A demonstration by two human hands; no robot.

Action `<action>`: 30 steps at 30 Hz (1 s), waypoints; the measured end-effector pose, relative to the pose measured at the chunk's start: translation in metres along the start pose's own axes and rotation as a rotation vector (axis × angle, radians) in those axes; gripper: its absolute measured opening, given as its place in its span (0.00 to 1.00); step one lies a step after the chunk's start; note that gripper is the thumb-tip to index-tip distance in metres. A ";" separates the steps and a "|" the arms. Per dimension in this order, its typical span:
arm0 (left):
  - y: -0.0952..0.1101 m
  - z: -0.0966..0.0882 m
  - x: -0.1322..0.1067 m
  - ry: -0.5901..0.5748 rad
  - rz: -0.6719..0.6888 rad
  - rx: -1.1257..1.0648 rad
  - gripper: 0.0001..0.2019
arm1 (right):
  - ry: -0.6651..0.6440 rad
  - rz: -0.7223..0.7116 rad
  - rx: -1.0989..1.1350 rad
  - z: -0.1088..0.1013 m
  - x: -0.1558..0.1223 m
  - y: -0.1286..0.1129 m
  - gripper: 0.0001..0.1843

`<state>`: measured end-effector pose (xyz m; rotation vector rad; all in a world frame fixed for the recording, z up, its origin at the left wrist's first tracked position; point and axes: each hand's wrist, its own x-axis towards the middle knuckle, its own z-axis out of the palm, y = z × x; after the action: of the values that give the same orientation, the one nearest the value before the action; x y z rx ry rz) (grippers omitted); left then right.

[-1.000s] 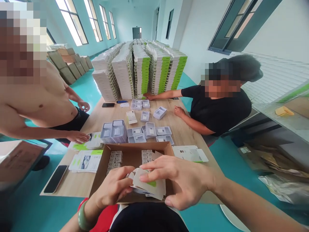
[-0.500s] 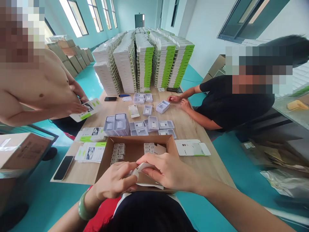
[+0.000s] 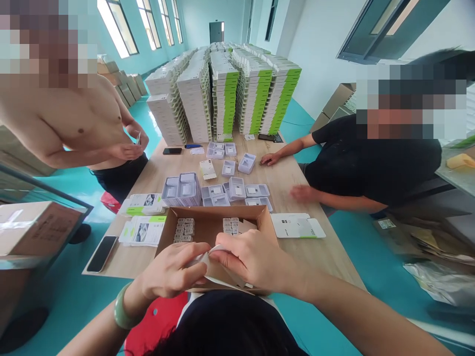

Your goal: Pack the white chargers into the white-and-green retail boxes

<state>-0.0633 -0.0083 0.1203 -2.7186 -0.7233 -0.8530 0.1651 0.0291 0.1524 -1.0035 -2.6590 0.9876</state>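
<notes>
Both my hands hold a small white card carton over the near side of an open brown cardboard box. My left hand is closed on the carton's left end, fingers bent. With thumb and fingers, my right hand pinches its upper edge. The hands hide much of the carton. Inside the brown box, small white labelled pieces stand in rows at the left. More such pieces are at the right, beside a pale card piece.
White plastic trays lie beyond the box. Flat printed cartons and a phone are at left; a flattened carton is at right. Tall carton stacks stand behind. Two people flank the table.
My hands have shifted slightly, still on the carton. The person at left has lowered the printed carton out of sight and now holds something small. The person at right has moved their hands apart.
</notes>
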 end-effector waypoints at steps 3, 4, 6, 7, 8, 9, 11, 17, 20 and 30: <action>-0.002 0.002 -0.001 -0.015 0.007 -0.044 0.16 | -0.035 0.009 -0.074 -0.002 0.003 0.000 0.18; -0.002 0.003 -0.002 -0.020 0.002 -0.061 0.16 | -0.046 0.015 -0.107 -0.002 0.004 -0.001 0.17; -0.002 0.004 -0.004 -0.022 -0.026 -0.095 0.15 | -0.060 0.031 -0.175 0.000 0.004 -0.004 0.16; -0.002 0.005 -0.005 -0.025 -0.039 -0.108 0.15 | -0.056 0.035 -0.206 0.002 0.004 -0.005 0.15; -0.003 0.005 -0.006 -0.030 -0.045 -0.116 0.14 | -0.043 0.036 -0.230 0.004 0.003 -0.007 0.15; -0.004 0.005 -0.006 -0.034 -0.043 -0.118 0.14 | -0.025 0.032 -0.243 0.007 0.001 -0.008 0.15; -0.007 0.004 -0.008 -0.037 -0.008 -0.103 0.12 | 0.015 0.015 -0.221 0.011 -0.002 -0.009 0.15; -0.002 0.013 -0.005 0.017 -0.141 -0.040 0.21 | 0.167 0.107 0.013 0.014 0.001 0.006 0.15; 0.014 0.029 -0.004 0.020 -0.405 0.039 0.50 | 0.254 0.269 0.115 0.011 0.006 0.008 0.19; 0.018 0.053 -0.028 -0.089 -0.627 -0.389 0.57 | -0.099 0.351 0.747 0.004 -0.007 0.009 0.13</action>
<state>-0.0489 -0.0174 0.0603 -2.8992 -1.6369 -1.0918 0.1735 0.0278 0.1448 -1.2383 -1.8941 1.9309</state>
